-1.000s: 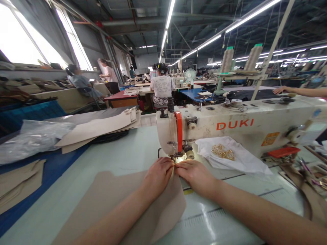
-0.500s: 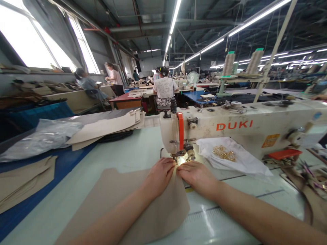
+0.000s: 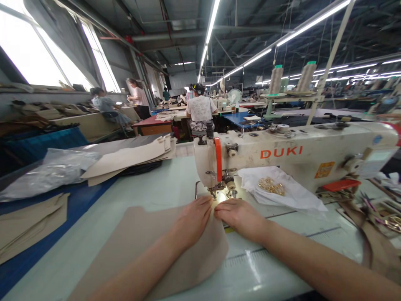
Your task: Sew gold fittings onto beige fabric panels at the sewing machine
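A large beige fabric panel (image 3: 138, 234) lies flat on the pale table under the white sewing machine (image 3: 282, 144). My left hand (image 3: 196, 215) rests on top of it, fingers pressed together and holding it just left of the lit needle area. On the other side, my right hand (image 3: 238, 215) is closed with its thumb and fingers at the panel's right edge. The fingertips of both hands nearly meet before the presser foot (image 3: 213, 193). The panel's edge between the fingers is partly hidden.
White cloth (image 3: 300, 198) holding gold metal rings (image 3: 271, 186) lies beneath the machine arm. Stacked beige pieces (image 3: 131, 156) and a clear plastic bag (image 3: 53, 171) are at left. Scissors and straps lie at right. A seated person (image 3: 200, 104) works ahead.
The view has shifted slightly, so the machine appears a little further left. Both hands remain at the panel by the needle, almost unmoved relative to it.
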A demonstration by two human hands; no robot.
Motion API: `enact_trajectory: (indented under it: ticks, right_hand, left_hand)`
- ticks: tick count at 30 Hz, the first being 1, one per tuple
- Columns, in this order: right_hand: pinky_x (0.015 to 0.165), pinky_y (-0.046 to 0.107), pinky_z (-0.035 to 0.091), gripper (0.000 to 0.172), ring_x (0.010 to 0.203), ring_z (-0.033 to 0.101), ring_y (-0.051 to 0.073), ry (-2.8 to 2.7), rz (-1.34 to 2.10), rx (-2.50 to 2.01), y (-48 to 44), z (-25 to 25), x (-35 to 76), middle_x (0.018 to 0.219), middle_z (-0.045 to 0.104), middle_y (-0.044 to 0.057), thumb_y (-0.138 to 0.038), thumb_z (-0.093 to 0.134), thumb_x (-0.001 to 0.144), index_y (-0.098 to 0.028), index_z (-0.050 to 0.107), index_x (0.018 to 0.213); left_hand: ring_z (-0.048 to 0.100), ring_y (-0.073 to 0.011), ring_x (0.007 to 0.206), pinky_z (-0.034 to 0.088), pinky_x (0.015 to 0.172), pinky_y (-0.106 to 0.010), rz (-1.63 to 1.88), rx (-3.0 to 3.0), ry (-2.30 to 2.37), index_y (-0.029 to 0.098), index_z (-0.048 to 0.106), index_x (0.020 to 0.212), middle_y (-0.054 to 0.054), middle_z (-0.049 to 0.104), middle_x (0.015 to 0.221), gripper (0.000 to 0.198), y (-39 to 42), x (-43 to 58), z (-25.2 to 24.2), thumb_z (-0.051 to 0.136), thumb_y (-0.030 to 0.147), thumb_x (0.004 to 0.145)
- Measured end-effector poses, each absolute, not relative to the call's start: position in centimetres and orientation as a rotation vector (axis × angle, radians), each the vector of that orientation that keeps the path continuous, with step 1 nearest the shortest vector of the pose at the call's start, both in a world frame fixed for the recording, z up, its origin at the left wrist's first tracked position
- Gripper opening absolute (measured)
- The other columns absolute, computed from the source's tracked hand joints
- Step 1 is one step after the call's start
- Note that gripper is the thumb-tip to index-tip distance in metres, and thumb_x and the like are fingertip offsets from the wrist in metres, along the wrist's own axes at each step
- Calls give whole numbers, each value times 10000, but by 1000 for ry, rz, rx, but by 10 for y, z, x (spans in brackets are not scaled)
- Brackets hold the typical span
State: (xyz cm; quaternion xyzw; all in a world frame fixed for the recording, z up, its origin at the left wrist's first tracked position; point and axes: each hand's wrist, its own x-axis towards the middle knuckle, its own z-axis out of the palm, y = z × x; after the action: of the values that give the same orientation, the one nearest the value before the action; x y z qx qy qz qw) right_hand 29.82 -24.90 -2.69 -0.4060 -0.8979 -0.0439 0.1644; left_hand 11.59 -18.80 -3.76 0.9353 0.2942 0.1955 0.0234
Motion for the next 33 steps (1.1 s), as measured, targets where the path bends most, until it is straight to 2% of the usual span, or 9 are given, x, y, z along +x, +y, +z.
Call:
enact_trajectory:
  ticks: [11,33]
  right_hand:
    - [880,280,437,98,959,589,175,-2554,-105,-1168,-245,-27,298,933,668,68,-156,506,890,-143,603,894]
    - [899,275,419,109,972,586,171,-2521,-41,-1169,-242,-30,298,968,661,69,-140,487,895,-146,595,892]
  left_hand:
    - [590,-207,1064,469,953,-377,618,2828,950,169,624,1061,-91,651,1135,297,-189,117,-29,389,223,888]
    - [592,-211,1040,471,939,-365,654,2834,943,158,629,1029,-98,657,1097,273,-186,120,-29,403,196,881]
